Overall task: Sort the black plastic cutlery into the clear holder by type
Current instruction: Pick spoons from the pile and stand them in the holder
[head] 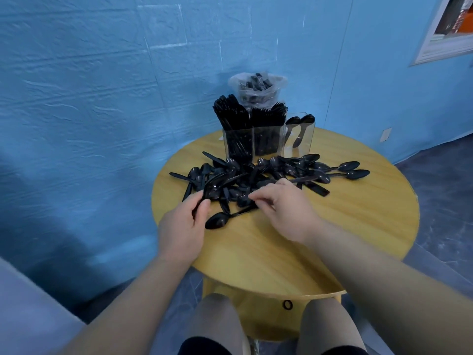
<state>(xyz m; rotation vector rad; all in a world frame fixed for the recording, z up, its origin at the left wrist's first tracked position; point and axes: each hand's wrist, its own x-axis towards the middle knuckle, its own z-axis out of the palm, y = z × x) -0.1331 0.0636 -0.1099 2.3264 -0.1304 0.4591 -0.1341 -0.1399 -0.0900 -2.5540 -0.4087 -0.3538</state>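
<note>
Black shiny spoons (268, 175) piled on desk (345, 226). Left hand (184, 226) grips spoon handles; right hand (286, 206) pinches one. No writing seen.

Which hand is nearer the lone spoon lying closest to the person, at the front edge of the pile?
Left. The left hand sits right beside the spoon's bowl, gripping other cutlery. The right hand reaches into the pile above the spoon's handle.

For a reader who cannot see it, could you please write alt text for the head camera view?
A person's left hand and right hand pick at a pile of black plastic spoons on a round wooden table. Behind the pile stands a clear holder: two compartments packed with black cutlery, the right one holding only a few spoons, against a blue wall.
</note>
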